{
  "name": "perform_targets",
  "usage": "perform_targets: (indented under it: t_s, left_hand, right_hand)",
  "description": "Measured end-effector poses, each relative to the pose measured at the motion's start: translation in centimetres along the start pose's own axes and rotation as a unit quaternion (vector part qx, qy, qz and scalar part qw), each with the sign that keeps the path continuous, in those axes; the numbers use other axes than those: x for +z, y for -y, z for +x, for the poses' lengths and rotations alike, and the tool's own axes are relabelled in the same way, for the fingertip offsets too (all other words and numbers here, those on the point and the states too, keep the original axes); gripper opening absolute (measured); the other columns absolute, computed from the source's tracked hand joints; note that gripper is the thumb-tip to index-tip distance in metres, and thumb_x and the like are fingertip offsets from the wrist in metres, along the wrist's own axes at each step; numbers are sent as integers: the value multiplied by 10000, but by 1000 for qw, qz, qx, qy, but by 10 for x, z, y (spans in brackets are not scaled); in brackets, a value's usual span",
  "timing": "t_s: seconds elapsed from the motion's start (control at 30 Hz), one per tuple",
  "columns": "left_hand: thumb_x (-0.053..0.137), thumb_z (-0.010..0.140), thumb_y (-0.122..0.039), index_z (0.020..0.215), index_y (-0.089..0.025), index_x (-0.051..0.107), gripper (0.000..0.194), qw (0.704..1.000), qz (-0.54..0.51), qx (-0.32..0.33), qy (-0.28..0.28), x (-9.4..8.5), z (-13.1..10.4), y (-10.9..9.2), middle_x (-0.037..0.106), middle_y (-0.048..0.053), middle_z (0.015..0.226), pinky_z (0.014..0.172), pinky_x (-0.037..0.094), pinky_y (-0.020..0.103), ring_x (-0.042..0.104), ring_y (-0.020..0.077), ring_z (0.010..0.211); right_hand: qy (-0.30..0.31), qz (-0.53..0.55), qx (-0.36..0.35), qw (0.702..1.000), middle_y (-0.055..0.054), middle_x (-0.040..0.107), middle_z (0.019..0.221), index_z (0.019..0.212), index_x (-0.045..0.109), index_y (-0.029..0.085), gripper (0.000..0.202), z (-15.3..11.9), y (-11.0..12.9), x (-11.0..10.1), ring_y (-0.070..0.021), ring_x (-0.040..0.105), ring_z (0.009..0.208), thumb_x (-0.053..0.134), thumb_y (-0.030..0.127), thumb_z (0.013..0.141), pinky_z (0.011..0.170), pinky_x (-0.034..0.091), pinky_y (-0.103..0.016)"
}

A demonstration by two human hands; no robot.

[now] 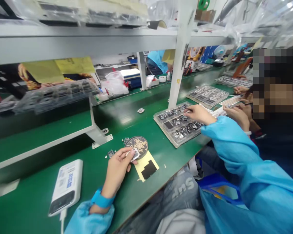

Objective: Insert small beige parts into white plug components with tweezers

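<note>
My left hand pinches a small flat metal part with a pale rim between thumb and fingers. Just beyond it lies a round dark dish holding many tiny beige pieces. A yellow sheet with black stickers partly left on it lies beside the dish. My right hand reaches over a clear compartment tray filled with small metal parts. Its fingertips are closed together at the tray's far side; whatever they grip is too small to make out. Loose small parts lie left of the dish.
A white power bank with a cable stands at the left. A low raised shelf and a white post rise from the green bench. Another tray lies farther right, near a co-worker's hands. One single part lies mid-bench.
</note>
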State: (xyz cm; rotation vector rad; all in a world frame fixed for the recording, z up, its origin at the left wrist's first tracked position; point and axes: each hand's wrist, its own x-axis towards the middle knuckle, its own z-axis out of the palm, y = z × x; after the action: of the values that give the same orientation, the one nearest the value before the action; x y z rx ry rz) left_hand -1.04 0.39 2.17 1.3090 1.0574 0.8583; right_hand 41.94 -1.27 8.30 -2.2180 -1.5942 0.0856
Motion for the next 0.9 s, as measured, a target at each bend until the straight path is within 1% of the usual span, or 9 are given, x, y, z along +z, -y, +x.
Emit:
perform_targets:
  t_s: [0.13, 0.27, 0.37, 0.43, 0.53, 0.6, 0.7, 0.77, 0.9]
  left_hand:
    - [787, 809, -556, 1149, -104, 688, 574, 1000, 6, -3, 17, -1, 1, 2, 697, 67, 718, 423, 328, 177, 622, 143, 585]
    - [688, 888, -582, 1122, -96, 709, 539, 999, -28, -13, 13, -3, 3, 5, 670, 59, 645, 427, 306, 183, 557, 112, 506]
    - [658, 905, -546, 1118, -86, 705, 509, 994, -104, -13, 18, -3, 3, 6, 712, 100, 763, 441, 338, 184, 657, 148, 600]
    - [664, 889, -486, 1132, -87, 702, 469, 989, -145, -6, 25, -3, 3, 7, 726, 112, 831, 449, 355, 184, 694, 167, 642]
    - [678, 832, -391, 1115, -86, 712, 418, 986, -164, -3, 24, -6, 6, 8, 732, 112, 845, 447, 362, 193, 712, 186, 638]
    - [692, 797, -338, 1096, -85, 719, 393, 988, -156, 3, 13, -8, 8, 7, 735, 109, 822, 444, 345, 193, 708, 179, 623]
    - [752, 780, -319, 1075, -98, 721, 370, 992, -126, 21, -6, -9, 9, 4, 726, 85, 765, 452, 330, 184, 685, 151, 602]
    - [806, 772, -349, 1053, -113, 714, 378, 992, -119, 25, -20, -8, 9, 3, 730, 72, 785, 467, 356, 182, 666, 132, 590]
    - [786, 824, -466, 1001, -116, 720, 398, 992, -114, 18, -53, -10, 12, 5, 705, 48, 727, 458, 350, 179, 608, 101, 525]
  right_hand:
    - [64, -34, -7, 997, -93, 797, 957, 1063, 803, 181, 301, 12, -23, 14, -200, 696, 825, 751, 325, 805, 732, 451, -256]
    - [79, -59, -14, 995, -99, 790, 938, 1020, 791, 161, 299, 14, -26, 7, -196, 685, 802, 795, 327, 772, 702, 425, -266]
    - [65, -58, -36, 996, -99, 771, 843, 915, 780, 142, 248, 13, -24, -3, -184, 650, 702, 835, 310, 741, 648, 401, -291]
    - [8, -37, -51, 998, -80, 737, 743, 836, 772, 153, 247, 11, -14, -4, -165, 612, 625, 843, 370, 740, 616, 387, -307]
    - [-113, 23, -70, 991, -54, 686, 644, 849, 772, 187, 279, 1, 23, 9, -157, 555, 557, 822, 450, 770, 574, 360, -326]
    - [-127, 107, -98, 981, -55, 721, 704, 845, 769, 207, 273, -13, 63, 25, -171, 592, 599, 843, 454, 754, 576, 390, -331]
    - [-96, 322, -157, 929, -70, 785, 920, 968, 765, 210, 287, -37, 132, 54, -208, 721, 793, 847, 402, 771, 733, 557, -344]
    - [-61, 395, -181, 899, -48, 793, 985, 1066, 770, 226, 328, -50, 172, 72, -216, 749, 878, 848, 357, 776, 842, 606, -378]
    - [35, 440, -203, 874, -39, 805, 997, 974, 806, 245, 188, -61, 209, 99, -221, 759, 904, 801, 351, 819, 849, 630, -378]
